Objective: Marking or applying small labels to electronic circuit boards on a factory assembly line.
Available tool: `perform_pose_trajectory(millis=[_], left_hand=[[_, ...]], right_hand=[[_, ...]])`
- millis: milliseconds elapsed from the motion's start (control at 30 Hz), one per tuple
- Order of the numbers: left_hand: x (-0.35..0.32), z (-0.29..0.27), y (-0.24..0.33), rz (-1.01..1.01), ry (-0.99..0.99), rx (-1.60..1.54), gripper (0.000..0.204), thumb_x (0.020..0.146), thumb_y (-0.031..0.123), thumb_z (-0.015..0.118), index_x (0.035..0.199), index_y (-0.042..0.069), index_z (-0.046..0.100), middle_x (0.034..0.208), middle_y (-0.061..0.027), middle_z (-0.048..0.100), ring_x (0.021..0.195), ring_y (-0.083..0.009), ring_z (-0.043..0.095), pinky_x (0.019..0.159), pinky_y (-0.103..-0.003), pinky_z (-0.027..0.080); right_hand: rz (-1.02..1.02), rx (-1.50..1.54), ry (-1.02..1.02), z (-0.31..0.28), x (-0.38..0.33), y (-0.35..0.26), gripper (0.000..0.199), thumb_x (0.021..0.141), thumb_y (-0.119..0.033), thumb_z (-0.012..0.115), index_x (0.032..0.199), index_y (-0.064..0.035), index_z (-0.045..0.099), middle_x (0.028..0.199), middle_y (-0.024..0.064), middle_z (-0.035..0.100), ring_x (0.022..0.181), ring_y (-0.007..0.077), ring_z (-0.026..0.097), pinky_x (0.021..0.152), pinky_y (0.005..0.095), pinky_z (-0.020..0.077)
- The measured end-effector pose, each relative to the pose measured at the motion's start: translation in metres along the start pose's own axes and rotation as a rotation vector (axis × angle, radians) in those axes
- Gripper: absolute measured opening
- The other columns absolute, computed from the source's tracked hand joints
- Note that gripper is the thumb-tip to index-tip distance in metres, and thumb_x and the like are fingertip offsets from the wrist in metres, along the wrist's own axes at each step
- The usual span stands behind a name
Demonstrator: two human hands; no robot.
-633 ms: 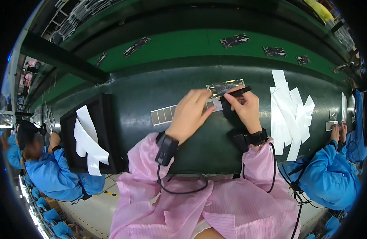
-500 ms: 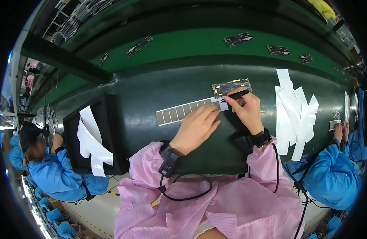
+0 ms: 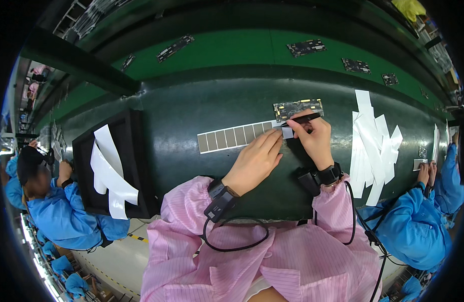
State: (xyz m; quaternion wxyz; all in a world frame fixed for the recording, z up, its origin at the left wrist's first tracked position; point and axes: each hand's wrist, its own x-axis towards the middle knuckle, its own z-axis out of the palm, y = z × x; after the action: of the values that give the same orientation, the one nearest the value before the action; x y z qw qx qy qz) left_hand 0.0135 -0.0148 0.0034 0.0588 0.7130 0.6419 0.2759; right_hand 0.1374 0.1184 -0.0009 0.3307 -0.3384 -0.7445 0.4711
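Observation:
A white strip with a row of grey rectangular stickers [image 3: 226, 138] lies on the dark green bench. Across its right part rests my left hand [image 3: 255, 163], fingers stretched out and pressing the strip down, thumb apart. My right hand [image 3: 316, 140] is closed in a pinch around slim black tweezers [image 3: 306, 119], whose tip reaches the strip's right end beside my left fingertips. That tip is partly hidden by the fingers. Just beyond, a dark circuit board [image 3: 298, 108] with gold patches lies close to the tool. A pale square [image 3: 287, 133] shows at the strip's end between the hands.
White backing strips [image 3: 372, 151] are heaped at the right. More lie in a black tray [image 3: 146, 176] at the left. Circuit boards [image 3: 306, 48] sit on the green belt [image 3: 242, 50] behind the bench. People in blue work on both sides. Cables hang from my wrists.
The view has shifted slightly. The tweezers' tip and left fingertips stay close together at the strip's right end, my left fingers a little nearer the tip. The board remains in place.

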Motion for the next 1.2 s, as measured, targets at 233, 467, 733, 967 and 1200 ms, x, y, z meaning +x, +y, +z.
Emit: perform_pose_trajectory(millis=[233,467,733,967,1200], left_hand=[[0.002,-0.001,0.0,-0.01,0.001,-0.01,0.04,0.081,0.013,0.065,0.116,-0.004,0.055,0.124,-0.0131,0.051,0.115,-0.0279,0.05,0.095,-0.035,0.045],[0.003,-0.001,0.001,-0.001,0.001,0.002,0.041,0.081,0.013,0.065,0.116,-0.004,0.055,0.124,-0.0134,0.051,0.116,-0.028,0.05,0.095,-0.035,0.045],[0.002,-0.001,0.002,-0.014,0.005,-0.017,0.044,0.08,0.016,0.067,0.117,-0.005,0.055,0.125,-0.0141,0.05,0.117,-0.0277,0.049,0.097,-0.035,0.044],[0.002,0.0,0.002,-0.011,0.003,-0.002,0.048,0.079,0.019,0.068,0.117,-0.005,0.054,0.125,-0.015,0.05,0.118,-0.028,0.049,0.097,-0.035,0.044],[0.004,0.0,0.003,-0.019,0.005,0.012,0.045,0.08,0.018,0.067,0.116,-0.005,0.053,0.123,-0.0152,0.051,0.116,-0.0286,0.05,0.096,-0.036,0.044]], right_hand=[[-0.03,-0.013,-0.008,0.0,0.0,-0.005,0.008,0.079,-0.001,0.07,0.084,0.0018,0.065,0.077,0.0056,0.064,0.06,0.0115,0.06,0.054,0.0221,0.047],[-0.036,-0.041,0.008,-0.001,-0.001,-0.006,0.007,0.079,-0.001,0.069,0.083,0.0022,0.065,0.08,0.0057,0.064,0.061,0.0121,0.061,0.055,0.0223,0.0473],[-0.032,-0.065,0.011,0.001,-0.001,-0.007,0.006,0.078,-0.001,0.069,0.082,0.0017,0.065,0.078,0.0057,0.064,0.061,0.0119,0.061,0.055,0.0222,0.0472],[-0.061,-0.035,0.051,0.005,-0.001,-0.007,0.006,0.078,0.001,0.069,0.081,0.0022,0.064,0.076,0.0065,0.064,0.06,0.0114,0.06,0.054,0.022,0.0463],[-0.002,0.055,0.092,0.006,-0.001,-0.011,0.005,0.079,0.001,0.069,0.081,0.0022,0.064,0.074,0.0048,0.063,0.057,0.0085,0.058,0.053,0.0212,0.0451]])
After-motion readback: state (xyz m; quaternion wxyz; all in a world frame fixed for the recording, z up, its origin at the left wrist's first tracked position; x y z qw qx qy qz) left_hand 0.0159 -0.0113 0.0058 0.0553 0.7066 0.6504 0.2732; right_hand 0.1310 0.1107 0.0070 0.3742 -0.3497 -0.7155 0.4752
